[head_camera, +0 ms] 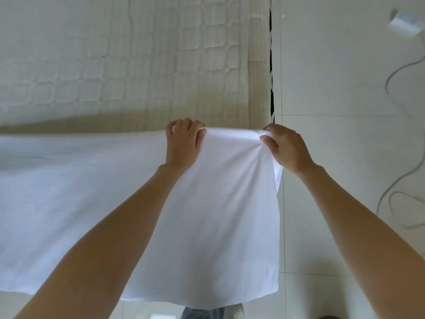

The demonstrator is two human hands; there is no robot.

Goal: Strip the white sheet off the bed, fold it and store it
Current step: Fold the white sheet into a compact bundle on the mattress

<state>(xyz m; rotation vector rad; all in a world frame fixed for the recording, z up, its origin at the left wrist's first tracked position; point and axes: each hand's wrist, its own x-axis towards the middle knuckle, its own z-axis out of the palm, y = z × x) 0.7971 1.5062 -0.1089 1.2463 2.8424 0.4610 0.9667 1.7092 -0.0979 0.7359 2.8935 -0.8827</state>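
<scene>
Both bare forearms reach out; left hand [182,143] and right hand [286,146] pinch thin white cotton sheet's [218,203] top edge above quilted mattress [115,65]

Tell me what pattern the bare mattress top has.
Cream-white mattress quilted in rounded brick-like cells, seen in the head view.

Head view, steeply down, close above mattress [115,65]

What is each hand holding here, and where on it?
Both hold the sheet by its top edge: the left hand farther in along the edge, the right hand at the bunched corner.
</scene>
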